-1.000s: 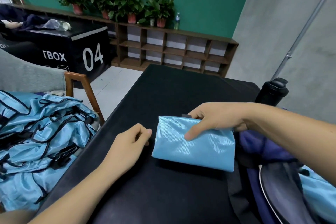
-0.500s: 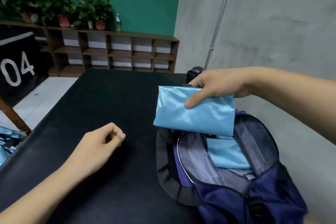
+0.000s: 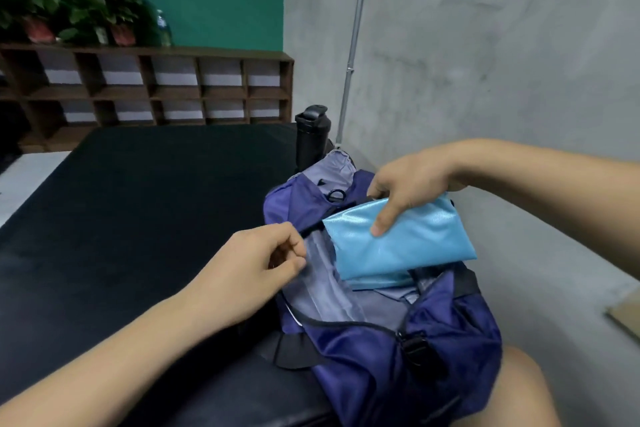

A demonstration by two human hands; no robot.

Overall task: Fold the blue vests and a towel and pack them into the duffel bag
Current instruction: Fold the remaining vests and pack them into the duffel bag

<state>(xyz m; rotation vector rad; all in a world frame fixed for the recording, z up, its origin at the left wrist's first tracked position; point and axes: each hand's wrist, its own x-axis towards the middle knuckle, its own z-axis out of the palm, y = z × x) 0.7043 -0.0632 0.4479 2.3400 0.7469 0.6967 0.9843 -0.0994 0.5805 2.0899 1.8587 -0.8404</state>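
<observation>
Item 1: folded blue vest [image 3: 401,246]. Flat, shiny light-blue packet, held in the air directly over the open mouth of the bag, with its lower edge at or just inside the opening. Its long axis runs left to right, the right end slightly higher, so it lies across the opening rather than along it

Item 2: duffel bag [image 3: 398,367]. Navy with grey lining, unzipped, on the right edge of the desk [image 3: 138,218]. Its length runs from far to near. A strip of light-blue cloth shows under the held packet, probably a vest already packed

Item 3: right hand [image 3: 405,191]. Grasps the vest by its upper edge, forefinger laid down the front face. It is the nearer hand and the carrier, and the bag lies straight below it

Item 4: left hand [image 3: 256,270]. Fingers curled, thumb towards forefinger, at the left rim of the bag. Whether it pinches the rim or holds nothing cannot be told

Item 5: black bottle [image 3: 311,135]. Upright, just beyond the bag's far end

Assessment: the next move looks like a short drop. The packet may need turning to suit the bag's length
</observation>
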